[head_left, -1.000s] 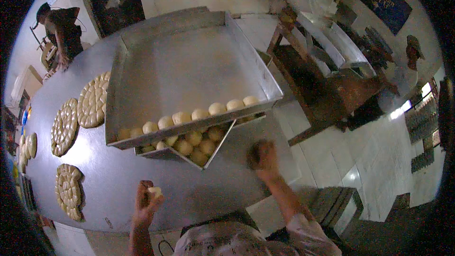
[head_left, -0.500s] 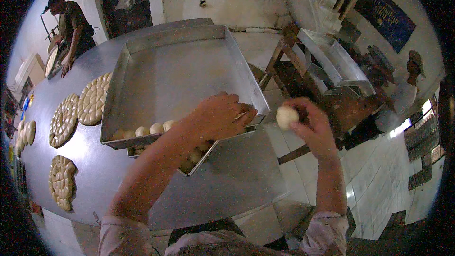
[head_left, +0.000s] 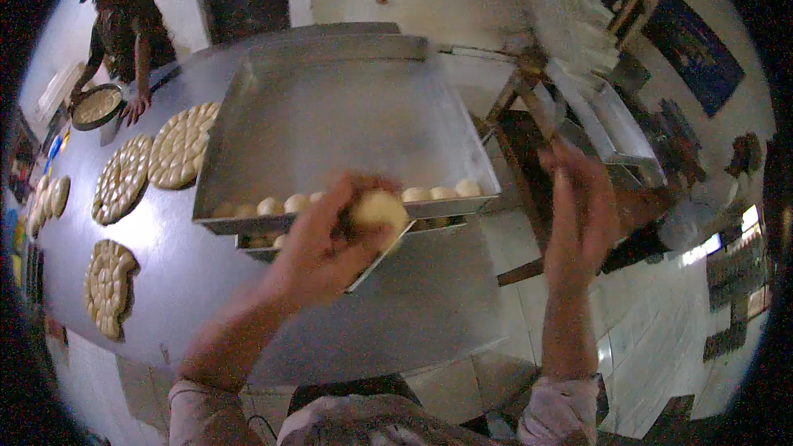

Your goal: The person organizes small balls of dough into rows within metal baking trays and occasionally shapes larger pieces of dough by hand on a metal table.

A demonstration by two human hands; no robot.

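My left hand (head_left: 318, 252) is closed round a pale dough ball (head_left: 378, 213), held up in front of the near edge of a large metal tray (head_left: 487, 173). Along the inside of that edge sits a row of dough balls (head_left: 443, 192), partly hidden by my left hand. Beneath the large tray, a second metal tray (head_left: 382, 264) with more dough balls sticks out. To the right of the trays, over the floor side, my right hand (head_left: 582, 206) is raised, blurred, with fingers stretched out and no ball visible in it.
Several rounds of clustered dough pieces (head_left: 124, 177) lie on the metal table (head_left: 198, 306) at left. A person (head_left: 132, 33) stands at the far left with a round pan (head_left: 97, 107). At right are a wooden stand (head_left: 520, 132) and another metal tray (head_left: 624, 124).
My left hand has come back from the tray's near right corner and now holds a dough ball. The ball my right hand held is gone from it. The far person's pan has tilted flatter.
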